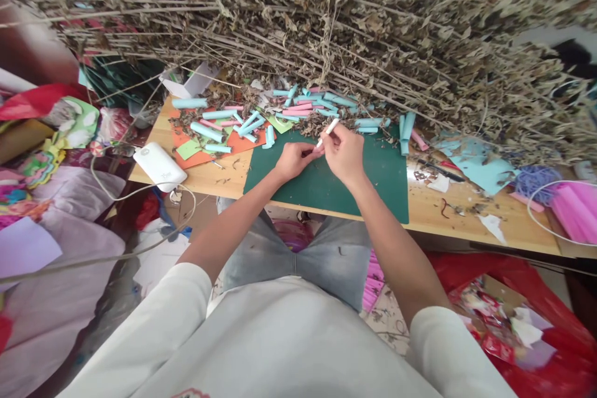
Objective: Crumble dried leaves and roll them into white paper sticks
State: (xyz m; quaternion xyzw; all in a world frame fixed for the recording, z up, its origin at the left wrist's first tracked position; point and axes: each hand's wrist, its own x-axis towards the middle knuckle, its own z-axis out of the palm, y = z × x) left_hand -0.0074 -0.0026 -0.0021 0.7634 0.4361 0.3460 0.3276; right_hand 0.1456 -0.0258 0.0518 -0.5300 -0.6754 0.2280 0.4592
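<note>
Right hand (344, 152): one stick (332, 127) (white).

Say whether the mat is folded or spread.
Spread: the green mat lies flat on the table, both near corners showing.
</note>
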